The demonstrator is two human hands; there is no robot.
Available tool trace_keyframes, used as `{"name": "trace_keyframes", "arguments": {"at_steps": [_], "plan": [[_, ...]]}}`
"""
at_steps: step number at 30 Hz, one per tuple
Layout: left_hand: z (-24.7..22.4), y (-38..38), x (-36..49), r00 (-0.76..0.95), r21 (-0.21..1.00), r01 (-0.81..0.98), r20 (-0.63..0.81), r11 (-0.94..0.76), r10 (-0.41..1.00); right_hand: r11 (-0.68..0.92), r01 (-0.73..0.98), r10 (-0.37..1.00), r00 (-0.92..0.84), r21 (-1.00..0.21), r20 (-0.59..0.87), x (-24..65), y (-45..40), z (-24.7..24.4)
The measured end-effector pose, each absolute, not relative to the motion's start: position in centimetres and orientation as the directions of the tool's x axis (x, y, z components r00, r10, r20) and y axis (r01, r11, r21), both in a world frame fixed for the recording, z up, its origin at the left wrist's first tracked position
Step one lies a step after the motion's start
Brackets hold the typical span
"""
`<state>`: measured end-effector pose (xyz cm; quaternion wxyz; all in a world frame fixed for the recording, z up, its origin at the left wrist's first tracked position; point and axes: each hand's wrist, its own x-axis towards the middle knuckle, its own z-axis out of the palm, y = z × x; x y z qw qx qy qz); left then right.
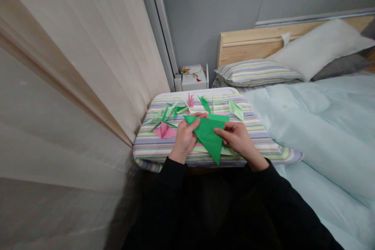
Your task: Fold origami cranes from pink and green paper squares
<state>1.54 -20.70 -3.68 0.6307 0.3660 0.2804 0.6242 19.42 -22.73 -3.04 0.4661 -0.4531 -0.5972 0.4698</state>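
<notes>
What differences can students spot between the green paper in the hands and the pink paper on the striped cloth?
The green paper is held by the left hand and right hand, while the pink paper lies on the striped cloth. The green paper is a large plain triangle; the pink one is smaller, with several points. Both are folded paper.

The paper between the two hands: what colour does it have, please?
The folded origami paper is bright green; it shows best in the head view.
</notes>
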Motion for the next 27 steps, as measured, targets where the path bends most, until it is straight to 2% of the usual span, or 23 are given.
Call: {"name": "trace_keyframes", "arguments": {"at_steps": [7,13,21,27], "plan": [[-4.0,-20.4,1.6,-0.024,0.814,-0.574,0.088,-0.086,0.996,0.122,0.177,0.983,-0.160,-0.976,0.094,20.6,-23.3,-2.9],[-3.9,-20.2,1.6,-0.069,0.808,-0.580,0.075,-0.101,0.995,0.049,0.140,0.988,-0.151,-0.989,0.028,21.3,-23.2,-3.4],[-4.0,-20.5,1.5,0.092,0.869,-0.495,0.069,-0.015,0.993,0.043,0.124,0.986,-0.165,-0.991,0.022,21.3,-22.9,-3.8],[-4.0,-20.6,1.7,0.098,0.900,-0.436,0.067,-0.018,0.993,0.024,0.146,0.984,-0.177,-0.989,-0.002,21.2,-23.0,-3.4]]}}
